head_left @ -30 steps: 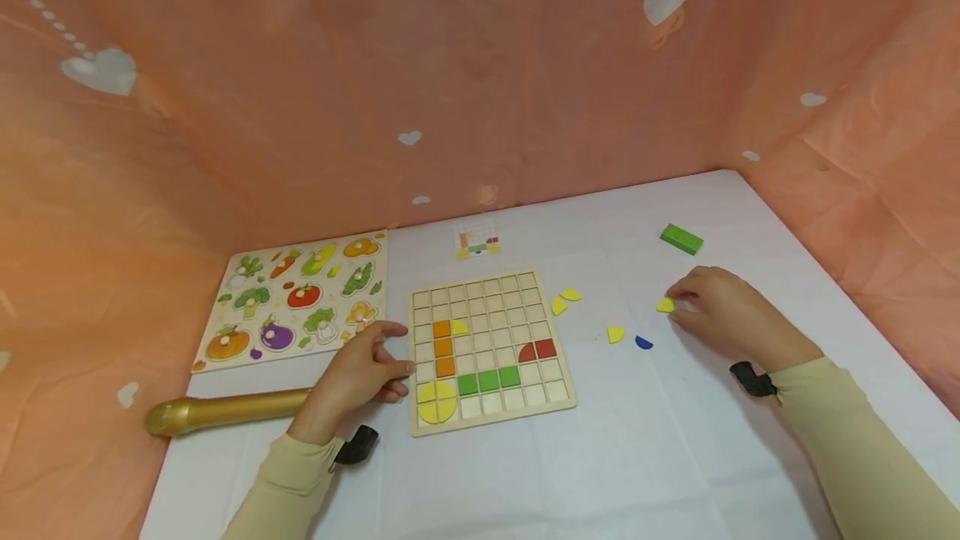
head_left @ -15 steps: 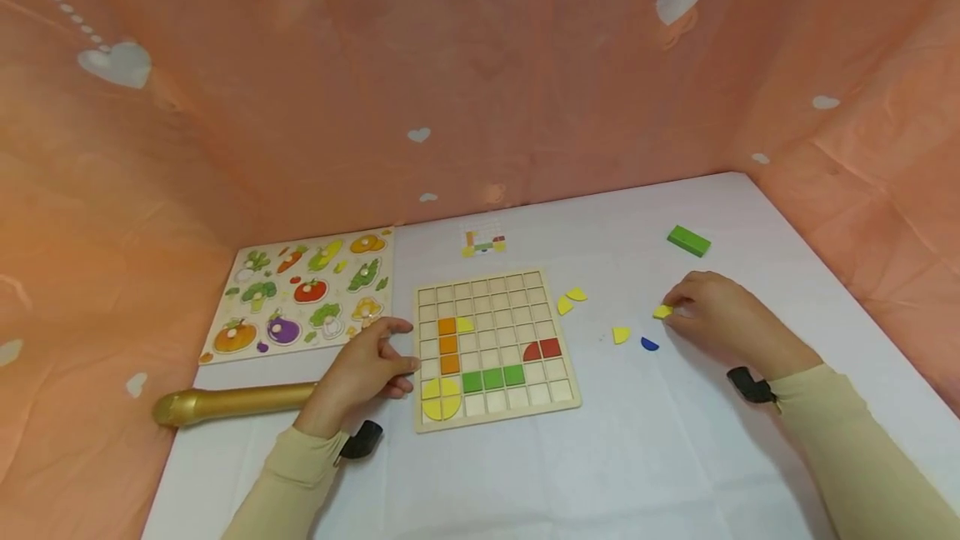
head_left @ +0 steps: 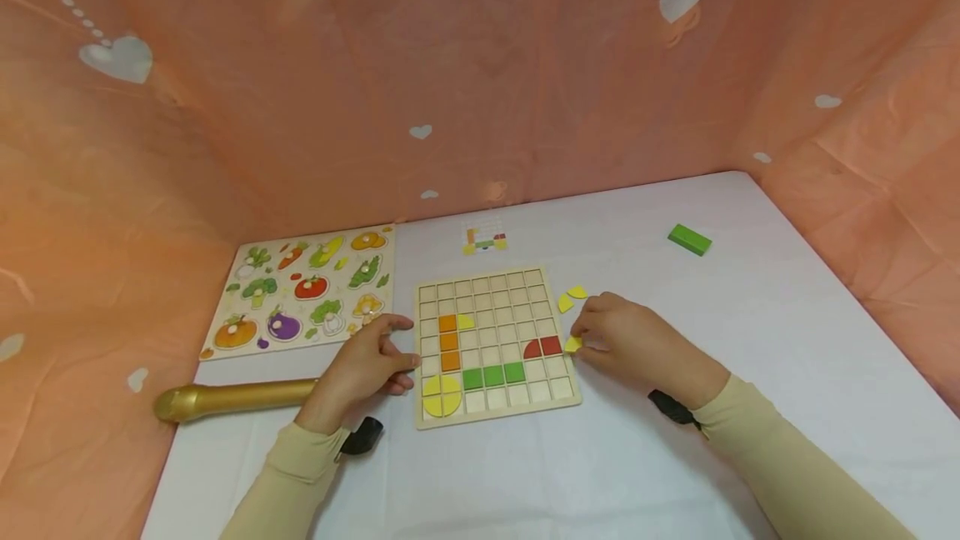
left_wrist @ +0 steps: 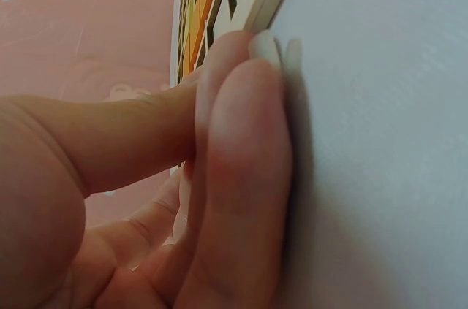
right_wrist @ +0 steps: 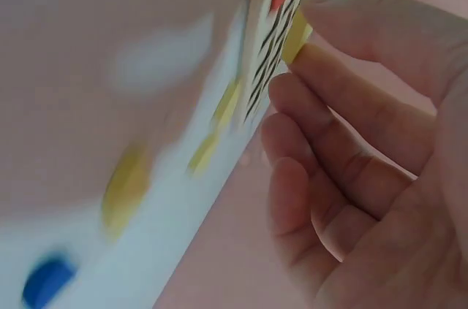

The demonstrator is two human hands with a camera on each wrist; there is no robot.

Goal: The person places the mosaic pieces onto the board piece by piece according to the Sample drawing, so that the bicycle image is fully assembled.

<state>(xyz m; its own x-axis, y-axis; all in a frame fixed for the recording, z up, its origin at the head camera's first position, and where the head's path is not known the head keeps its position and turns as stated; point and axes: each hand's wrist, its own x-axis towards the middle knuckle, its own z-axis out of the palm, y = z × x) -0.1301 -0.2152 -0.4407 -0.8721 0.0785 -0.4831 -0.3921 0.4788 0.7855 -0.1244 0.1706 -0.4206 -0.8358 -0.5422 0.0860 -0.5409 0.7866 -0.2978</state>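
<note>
A wooden grid board [head_left: 498,419] lies flat on the table. It carries orange and green squares, red pieces, and yellow quarter-circles forming a circle in its near-left corner. My left hand [head_left: 360,372] rests at the board's left edge, the thumb touching the rim and the fingers relaxed. Between the thumb and index finger of my right hand [head_left: 641,347] is a pinched yellow quarter-circle piece [right_wrist: 296,37], held over the board's right edge near the red square [head_left: 551,346]. In the right wrist view, another yellow piece [right_wrist: 126,192] and a blue half-circle [right_wrist: 47,281] lie on the table.
Two yellow quarter-circles [head_left: 566,303] lie right of the board. Behind it is a small pattern card [head_left: 486,237]. A vegetable puzzle board [head_left: 262,307] and a gold microphone-shaped object [head_left: 232,397] are at the left. A green block [head_left: 690,239] sits back right.
My right hand has carried the yellow quarter-circle leftward from the table to the board's right edge. My left hand has stayed at the left edge.
</note>
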